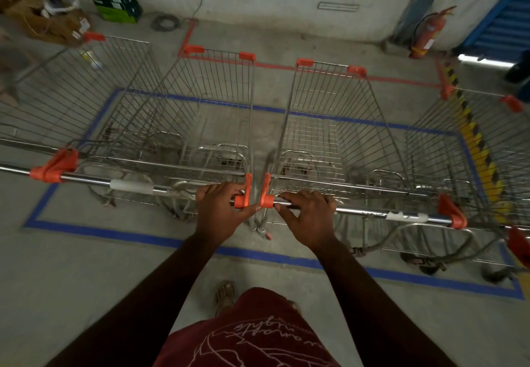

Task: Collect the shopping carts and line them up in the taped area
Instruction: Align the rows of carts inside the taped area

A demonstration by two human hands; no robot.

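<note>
Both arms reach forward from the bottom of the frame. The left hand [220,211] curls round the handle end of the left cart [183,125]; the right hand [308,216] curls round the handle of the right cart [338,137]. The carts stand side by side at centre, nearly touching, inside the blue tape [160,241]. Bare floor lies below.

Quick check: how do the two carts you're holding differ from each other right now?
The left cart has a white sleeve toward the left of its handle; the right cart has a white sticker near its handle's right end. The left hand grips the left cart's handle at its right end; the right hand grips the right cart's at its left end. Both are empty wire carts with orange corners, side by side within the blue tape.
</note>
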